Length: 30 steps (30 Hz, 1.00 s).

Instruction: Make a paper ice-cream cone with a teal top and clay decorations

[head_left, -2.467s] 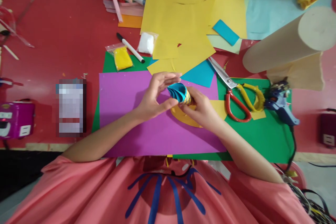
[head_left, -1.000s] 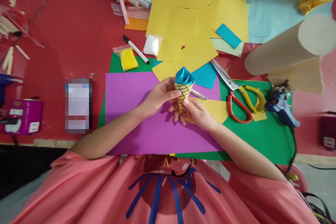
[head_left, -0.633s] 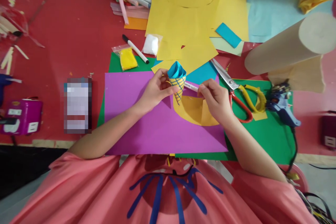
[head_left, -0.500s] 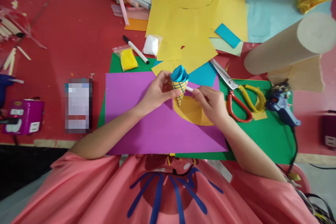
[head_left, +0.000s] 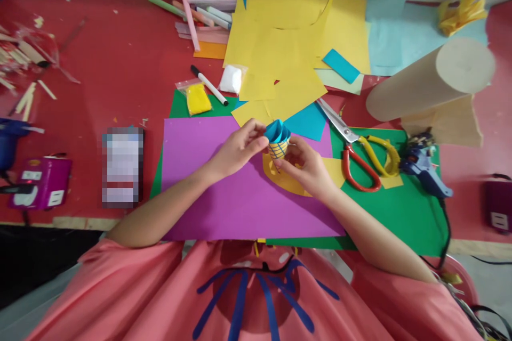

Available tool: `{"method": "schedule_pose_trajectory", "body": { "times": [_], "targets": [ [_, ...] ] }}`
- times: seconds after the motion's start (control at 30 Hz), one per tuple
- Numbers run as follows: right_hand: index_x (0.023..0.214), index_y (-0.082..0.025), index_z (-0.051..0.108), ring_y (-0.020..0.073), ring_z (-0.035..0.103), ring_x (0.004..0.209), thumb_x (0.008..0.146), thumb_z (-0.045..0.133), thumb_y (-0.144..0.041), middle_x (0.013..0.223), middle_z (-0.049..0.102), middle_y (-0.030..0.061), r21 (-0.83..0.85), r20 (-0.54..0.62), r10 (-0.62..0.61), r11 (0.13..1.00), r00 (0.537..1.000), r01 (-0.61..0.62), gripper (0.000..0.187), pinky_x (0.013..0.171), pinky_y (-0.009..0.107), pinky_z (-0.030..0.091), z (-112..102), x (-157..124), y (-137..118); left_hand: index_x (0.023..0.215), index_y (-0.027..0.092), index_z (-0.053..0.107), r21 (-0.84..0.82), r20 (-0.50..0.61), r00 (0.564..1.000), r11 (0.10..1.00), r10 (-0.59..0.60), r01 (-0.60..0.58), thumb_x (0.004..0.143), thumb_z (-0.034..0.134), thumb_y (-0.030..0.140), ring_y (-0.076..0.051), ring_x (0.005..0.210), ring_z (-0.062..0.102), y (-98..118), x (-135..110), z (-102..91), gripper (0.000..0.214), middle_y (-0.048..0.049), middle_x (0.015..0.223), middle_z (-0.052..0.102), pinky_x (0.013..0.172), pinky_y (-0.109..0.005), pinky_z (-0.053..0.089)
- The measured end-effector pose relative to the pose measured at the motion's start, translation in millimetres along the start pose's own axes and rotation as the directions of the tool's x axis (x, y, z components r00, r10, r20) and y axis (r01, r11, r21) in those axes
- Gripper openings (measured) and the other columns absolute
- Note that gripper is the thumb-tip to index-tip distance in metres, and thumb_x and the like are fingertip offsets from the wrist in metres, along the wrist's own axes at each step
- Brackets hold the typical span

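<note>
A small paper cone [head_left: 279, 145], yellow with blue grid lines and a folded blue paper filling on top, is held between both hands above the purple sheet [head_left: 224, 192]. My left hand [head_left: 239, 148] pinches the cone's upper left edge with thumb and fingers. My right hand [head_left: 304, 165] cups the cone's lower part from the right, fingers curled around it. An orange-yellow paper piece [head_left: 292, 184] lies on the purple sheet under my right hand. The white pen seen earlier is not visible.
Red-and-yellow scissors [head_left: 360, 154] and a blue glue gun [head_left: 422, 165] lie on green paper [head_left: 400, 213] to the right. Yellow sheets [head_left: 288, 37], a marker [head_left: 208, 85], a yellow bag [head_left: 198, 98] and a white bag [head_left: 231, 79] lie beyond. A cardboard tube [head_left: 428, 82] rests at right.
My right hand, which was at a white pen beside the cone, has come back under the cone. The cone now points more toward me, lower over the purple sheet.
</note>
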State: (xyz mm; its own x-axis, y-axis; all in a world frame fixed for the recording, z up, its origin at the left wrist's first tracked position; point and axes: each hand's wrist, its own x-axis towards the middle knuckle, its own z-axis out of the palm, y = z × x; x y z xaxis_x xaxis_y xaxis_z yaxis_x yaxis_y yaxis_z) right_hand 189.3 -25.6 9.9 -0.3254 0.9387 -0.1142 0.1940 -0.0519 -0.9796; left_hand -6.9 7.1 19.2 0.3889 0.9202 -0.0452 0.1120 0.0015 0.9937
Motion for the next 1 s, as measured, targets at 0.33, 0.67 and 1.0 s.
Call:
{"method": "schedule_pose_trajectory", "body": {
  "times": [0.33, 0.67, 1.0],
  "targets": [
    [0.12, -0.021, 0.05, 0.0139, 0.062, 0.069, 0.083, 0.072, -0.042, 0.089, 0.067, 0.0029, 0.19, 0.042, 0.021, 0.981, 0.999, -0.028, 0.047, 0.06, 0.028, 0.052, 3, -2, -2, 0.083, 0.017, 0.059, -0.237, 0.161, 0.921, 0.892, -0.355, 0.385, 0.09, 0.039, 0.044, -0.016, 0.061, 0.067, 6, 14, -21.5, 0.035, -0.0026, 0.069, 0.069, 0.062, -0.03, 0.056],
    [0.119, -0.021, 0.051, 0.0131, 0.064, 0.072, 0.082, 0.072, -0.041, 0.091, 0.068, 0.0032, 0.186, 0.024, -0.01, 0.983, 1.0, 0.006, 0.046, 0.063, 0.027, 0.053, 9, -2, 4, 0.071, 0.018, 0.055, -0.043, -0.045, 0.986, 0.987, -0.159, 0.157, 0.076, 0.074, 0.049, -0.013, 0.053, 0.06, 5, 11, -16.9, 0.036, 0.0013, 0.059, 0.061, 0.053, -0.025, 0.048],
    [0.108, -0.019, 0.052, 0.0101, 0.061, 0.058, 0.09, 0.061, -0.038, 0.076, 0.063, -0.0013, 0.16, 0.108, -0.015, 0.987, 0.994, -0.003, 0.028, 0.056, 0.026, 0.051, 9, 8, -14, 0.072, 0.017, 0.06, 0.362, -0.181, 0.983, 0.928, -0.026, 0.091, 0.084, 0.065, 0.019, -0.013, 0.06, 0.058, 24, 16, -69.8, 0.013, 0.0022, 0.064, 0.06, 0.064, -0.03, 0.048]
  ]
}}
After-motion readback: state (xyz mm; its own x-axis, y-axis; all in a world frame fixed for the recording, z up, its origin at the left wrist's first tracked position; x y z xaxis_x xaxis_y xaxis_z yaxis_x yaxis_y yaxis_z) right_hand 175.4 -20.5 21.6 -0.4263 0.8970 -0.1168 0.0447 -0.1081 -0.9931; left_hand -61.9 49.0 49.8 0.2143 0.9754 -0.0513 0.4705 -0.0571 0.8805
